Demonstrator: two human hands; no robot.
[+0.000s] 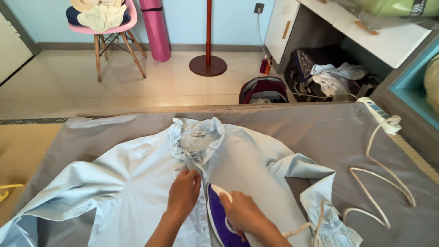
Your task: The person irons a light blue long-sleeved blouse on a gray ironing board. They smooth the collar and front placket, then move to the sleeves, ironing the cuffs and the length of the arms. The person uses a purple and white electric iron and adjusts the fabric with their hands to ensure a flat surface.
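Purple iron (220, 218) on light blue shirt (151, 183), both hands at work.

Right hand (244, 214) wraps the iron's handle, grip closed; tip points away toward the collar, long axis roughly front-to-back. Left hand (184, 194) presses the shirt flat just beside it, fingers apparently together. White cord (379, 169) loops right across the grey desk (320, 123); pink chair (109, 32) beyond on tiled floor.

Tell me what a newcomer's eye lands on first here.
First the pale blue shirt spread across the grey cloth, collar away from the person. At bottom centre the right hand grips a purple and white iron on the shirt front, with the left hand pressing the fabric beside it. A white cord loops to a power strip at right.
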